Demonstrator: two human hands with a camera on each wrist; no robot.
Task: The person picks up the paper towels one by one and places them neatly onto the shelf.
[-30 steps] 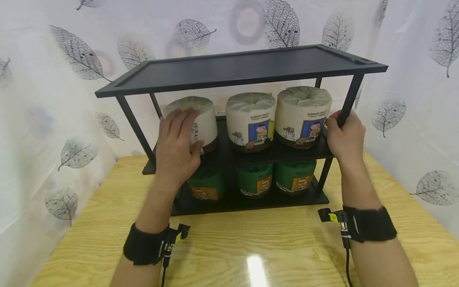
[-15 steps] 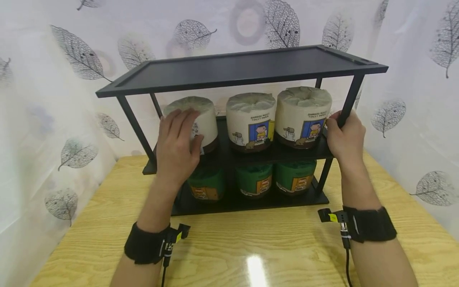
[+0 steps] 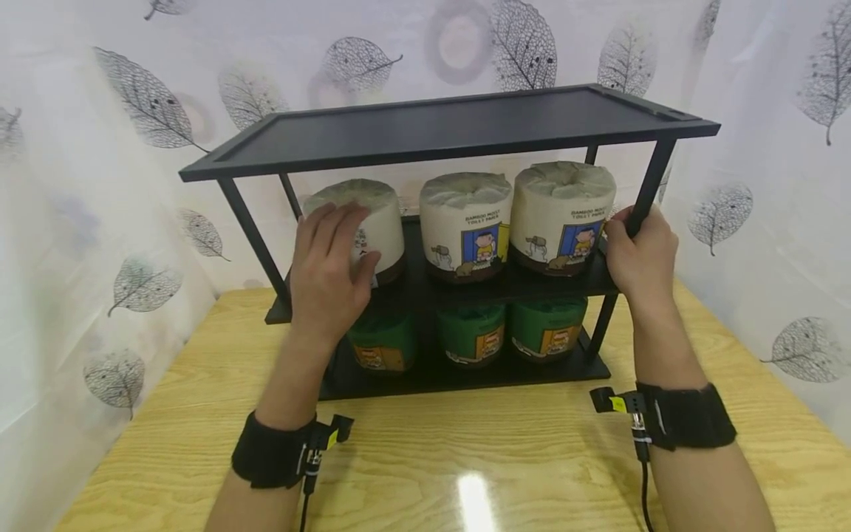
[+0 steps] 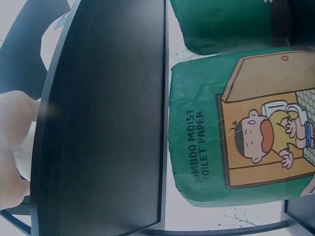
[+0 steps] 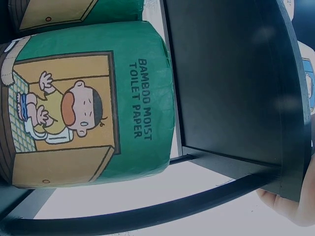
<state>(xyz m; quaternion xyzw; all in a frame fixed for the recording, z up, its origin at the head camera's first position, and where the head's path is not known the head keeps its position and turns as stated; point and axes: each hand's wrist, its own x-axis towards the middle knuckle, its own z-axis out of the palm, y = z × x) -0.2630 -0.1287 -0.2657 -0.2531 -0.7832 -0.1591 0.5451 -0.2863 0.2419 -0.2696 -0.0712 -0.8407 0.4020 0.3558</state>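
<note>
A black rack point(image 3: 452, 129) stands on the wooden table. On its middle shelf are three white-wrapped toilet paper rolls: a left roll point(image 3: 385, 229), a middle roll point(image 3: 442, 222) and a right roll point(image 3: 532, 214). My left hand point(image 3: 326, 273) holds the front of the left roll, fingers toward its top and thumb low on its front; the fingertips' exact contact is unclear. With my right hand point(image 3: 641, 255) I grip the rack at its right front post, just above the middle shelf; some fingers are hidden behind the post.
Green toilet paper rolls point(image 4: 197, 137) stand on the bottom shelf, below my hands. The rack's top panel overhangs both hands. Bare tabletop point(image 3: 425, 443) lies in front, and a leaf-patterned curtain point(image 3: 432, 44) hangs behind. Each wrist wears a black strap with a cable.
My left thumb has shifted slightly up and right across the left roll's front, and the label beside it shows a little differently. My right hand stays on the post.
</note>
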